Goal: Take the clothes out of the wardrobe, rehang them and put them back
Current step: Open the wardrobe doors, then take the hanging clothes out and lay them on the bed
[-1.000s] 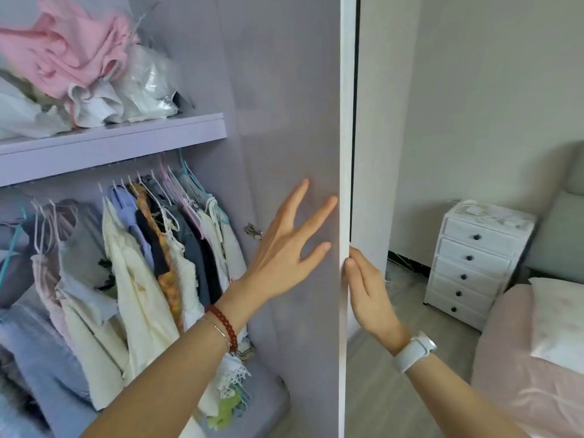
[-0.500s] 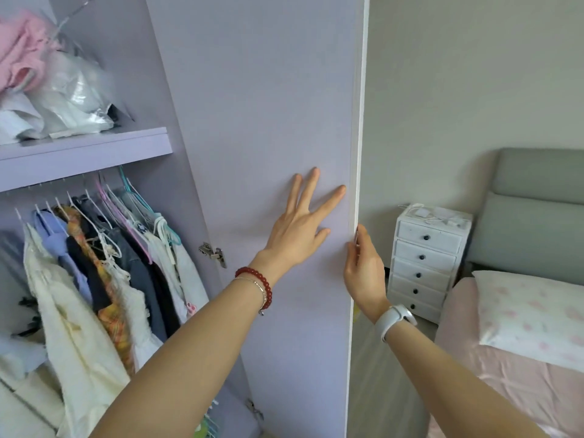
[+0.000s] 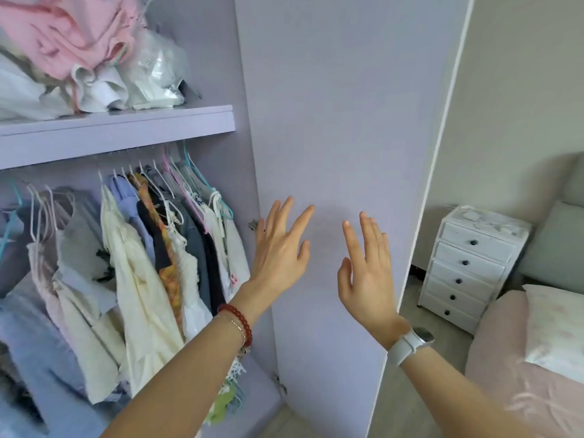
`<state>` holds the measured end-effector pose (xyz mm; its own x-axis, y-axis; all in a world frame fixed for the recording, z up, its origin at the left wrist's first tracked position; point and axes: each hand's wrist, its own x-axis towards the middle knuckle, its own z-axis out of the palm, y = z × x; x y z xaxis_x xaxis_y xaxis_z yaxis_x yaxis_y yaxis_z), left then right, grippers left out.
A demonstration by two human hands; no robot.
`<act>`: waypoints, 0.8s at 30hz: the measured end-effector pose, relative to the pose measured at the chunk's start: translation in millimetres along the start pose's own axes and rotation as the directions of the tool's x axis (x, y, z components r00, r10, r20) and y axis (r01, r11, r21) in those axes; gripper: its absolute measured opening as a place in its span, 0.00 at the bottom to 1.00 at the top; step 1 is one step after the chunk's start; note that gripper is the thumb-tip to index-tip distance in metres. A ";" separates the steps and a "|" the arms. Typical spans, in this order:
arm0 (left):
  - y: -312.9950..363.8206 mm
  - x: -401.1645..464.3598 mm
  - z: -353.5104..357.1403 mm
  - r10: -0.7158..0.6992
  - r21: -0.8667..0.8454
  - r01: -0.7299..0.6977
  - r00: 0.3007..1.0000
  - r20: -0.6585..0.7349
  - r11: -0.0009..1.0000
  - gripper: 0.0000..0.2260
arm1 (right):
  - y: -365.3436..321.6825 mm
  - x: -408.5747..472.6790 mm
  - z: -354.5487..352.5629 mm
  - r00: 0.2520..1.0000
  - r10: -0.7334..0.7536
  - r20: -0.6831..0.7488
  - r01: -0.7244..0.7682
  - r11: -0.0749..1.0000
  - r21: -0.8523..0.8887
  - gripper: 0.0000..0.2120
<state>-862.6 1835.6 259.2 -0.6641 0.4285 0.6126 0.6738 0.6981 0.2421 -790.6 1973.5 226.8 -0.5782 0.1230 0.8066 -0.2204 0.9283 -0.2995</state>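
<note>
The lilac wardrobe stands open, its door (image 3: 347, 121) swung wide to the right. Several garments (image 3: 139, 263) in cream, blue, grey and orange hang on thin hangers from the rail under a shelf (image 3: 117, 128). My left hand (image 3: 279, 248), with a red bead bracelet at the wrist, is spread in front of the door's inner face near the hinge side. My right hand (image 3: 366, 273), with a white watch, is held up beside it with straight fingers, nearer the door's outer edge. Neither hand holds anything.
On the shelf lies a heap of pink and white cloth and plastic bags (image 3: 79, 49). A white chest of small drawers (image 3: 474, 267) stands right of the door. A bed with pink sheet and pillow (image 3: 550, 336) fills the lower right.
The door has swung further open. My right hand has left the door's outer edge and now hovers in front of its inner face, next to my left hand.
</note>
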 end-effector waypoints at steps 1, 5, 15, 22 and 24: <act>-14.9 -11.7 -4.8 -0.048 0.038 0.047 0.999 0.007 0.998 0.25 | -6.0 -3.2 9.2 0.999 0.010 0.043 -0.011 1.000 0.019 0.29; -75.0 -55.3 -24.1 -0.260 0.165 0.253 0.965 0.023 0.953 0.25 | -29.0 -17.4 55.3 0.967 0.033 0.253 -0.054 0.995 0.079 0.25; -189.2 -62.0 -43.6 -0.423 0.285 0.421 0.904 -0.057 0.861 0.22 | -61.2 24.0 179.2 0.880 -0.050 0.472 -0.068 0.971 0.229 0.21; -270.3 49.1 -20.3 -0.355 0.390 0.342 0.934 -0.042 0.855 0.21 | -44.9 137.0 289.2 0.892 0.010 0.451 -0.170 0.934 0.314 0.21; -288.3 75.2 -11.3 -0.361 0.421 0.332 0.933 -0.012 0.844 0.21 | -41.4 158.5 317.1 0.872 0.070 0.485 -0.242 0.922 0.301 0.20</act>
<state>-1103.1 1660.1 243.9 -0.8587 0.1412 0.4927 0.2120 0.9731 0.0906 -1122.2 1843.3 205.4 -0.9005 0.0020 0.4348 -0.3001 0.7209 -0.6247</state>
